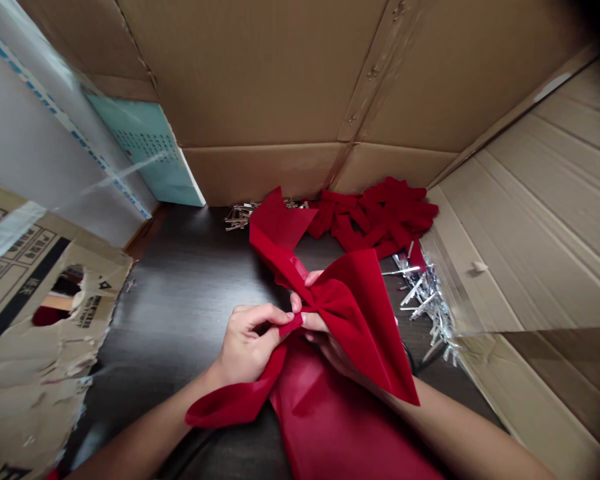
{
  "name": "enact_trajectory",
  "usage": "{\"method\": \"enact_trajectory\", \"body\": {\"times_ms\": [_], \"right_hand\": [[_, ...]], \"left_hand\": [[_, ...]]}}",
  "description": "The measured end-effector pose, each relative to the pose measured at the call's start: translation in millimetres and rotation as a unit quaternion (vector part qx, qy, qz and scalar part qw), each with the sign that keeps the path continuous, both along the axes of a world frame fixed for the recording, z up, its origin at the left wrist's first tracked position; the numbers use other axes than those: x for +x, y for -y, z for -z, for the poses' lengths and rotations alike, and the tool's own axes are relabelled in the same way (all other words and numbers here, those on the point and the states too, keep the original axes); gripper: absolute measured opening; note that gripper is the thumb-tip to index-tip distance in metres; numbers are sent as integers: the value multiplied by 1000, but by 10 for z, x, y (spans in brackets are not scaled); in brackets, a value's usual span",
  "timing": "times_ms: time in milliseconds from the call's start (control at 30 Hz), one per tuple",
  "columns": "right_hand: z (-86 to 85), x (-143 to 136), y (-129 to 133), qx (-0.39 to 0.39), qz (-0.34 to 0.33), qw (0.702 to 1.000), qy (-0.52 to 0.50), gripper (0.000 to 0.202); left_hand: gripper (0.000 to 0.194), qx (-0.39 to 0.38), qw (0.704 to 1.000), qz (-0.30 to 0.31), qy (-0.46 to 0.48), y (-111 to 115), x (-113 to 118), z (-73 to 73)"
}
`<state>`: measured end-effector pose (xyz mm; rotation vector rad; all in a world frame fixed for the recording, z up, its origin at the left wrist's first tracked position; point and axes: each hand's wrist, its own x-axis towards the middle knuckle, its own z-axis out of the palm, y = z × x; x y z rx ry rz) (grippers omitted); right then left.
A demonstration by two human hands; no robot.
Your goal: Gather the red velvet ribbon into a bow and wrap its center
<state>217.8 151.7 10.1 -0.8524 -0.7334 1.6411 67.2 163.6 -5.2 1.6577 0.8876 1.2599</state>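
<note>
A wide red velvet bow [353, 303], gathered tightly at its middle, is held above the dark table. My right hand [325, 327] is closed around the gathered centre, mostly hidden behind the bow's loop. My left hand [255, 337] pinches a short red fabric strip [291, 325] right beside that centre, thumb and fingers pressed together. One loop of the bow droops over my left wrist. A long red tail [325, 413] hangs down toward me, and another end points up and away.
Small red fabric strips [385, 213] are heaped at the back right. Silver twist ties [427, 293] lie along the right side, and gold ones [239, 217] at the back. Cardboard walls [270, 80] enclose the dark table [180, 267]; a torn carton [35, 333] stands left.
</note>
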Motion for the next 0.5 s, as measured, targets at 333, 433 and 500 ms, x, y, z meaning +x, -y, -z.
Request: {"method": "enact_trajectory", "body": {"times_ms": [333, 433, 500], "right_hand": [[21, 49, -54, -57, -34, 997, -39, 14], [11, 69, -72, -81, -51, 994, -60, 16], [6, 78, -73, -91, -51, 992, -70, 18]], "left_hand": [[18, 186, 972, 103, -100, -37, -92, 42], [21, 228, 952, 142, -145, -66, -145, 41], [22, 237, 941, 158, -184, -72, -176, 22]]}}
